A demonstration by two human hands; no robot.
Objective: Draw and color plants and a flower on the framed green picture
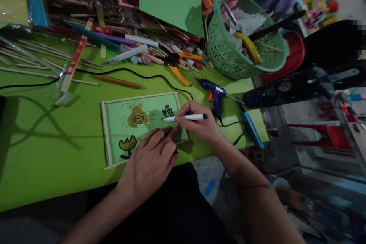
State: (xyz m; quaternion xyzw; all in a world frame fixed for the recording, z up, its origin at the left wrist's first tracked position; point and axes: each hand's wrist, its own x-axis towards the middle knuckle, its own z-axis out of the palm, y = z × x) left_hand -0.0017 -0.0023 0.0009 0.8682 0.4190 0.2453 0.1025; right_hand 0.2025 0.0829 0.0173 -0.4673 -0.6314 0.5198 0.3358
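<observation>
My right hand [200, 122] is closed round a white marker [192, 117] with a black end. Its dark tip is at the green card [154, 137], just below a small black drawing of flowers [167, 110]. My left hand [154, 156] rests over the card's lower edge with bent fingers; a small dark thing shows by its thumb, too little seen to name. Thin wooden sticks [105, 137] frame the card. On it are a brown-yellow creature [138, 116] with big eyes and a tulip shape [127, 143] outlined in black.
Beyond the card lie a brown pen [116, 81], several markers [127, 54], orange-handled pliers [179, 76] and wooden sticks [25, 55]. A blue glue gun [213, 93] with a cable lies to the right, near a green basket [228, 55] of scraps. The green table's front edge [57, 196] is close to me.
</observation>
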